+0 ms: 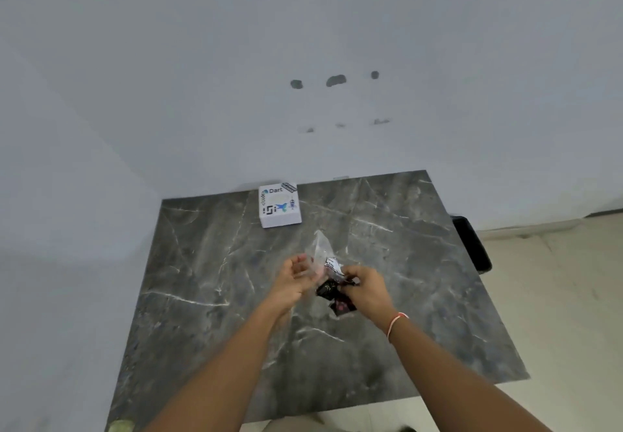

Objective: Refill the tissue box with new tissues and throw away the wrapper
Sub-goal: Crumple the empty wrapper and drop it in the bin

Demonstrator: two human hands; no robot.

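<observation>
A: Start at the left. What is there?

B: A pale wall (67, 195) runs down that side, and the dark marble table (209, 263) meets it. The table's far edge sits against the back wall.

A: And the tissue box?

B: The white tissue box (279, 205) stands near the far edge of the table, left of centre, with stickers on its top. It is well apart from both hands.

A: What is the left hand doing?

B: The left hand (292, 283) is held above the middle of the table, palm turned inward, fingers loosely curled and partly open. They touch the clear part of the wrapper (322, 256); I cannot tell whether they truly grip it.

A: And the wrapper itself?

B: It is crumpled clear plastic with dark printed patches, raised off the table between the two hands, one clear corner pointing up toward the box.

A: The right hand?

B: The right hand (365, 291) pinches the dark printed end, fingers closed on it. A thin bracelet (396, 323) circles that wrist. Farther right, a black chair (472, 246) stands beside the table.
</observation>
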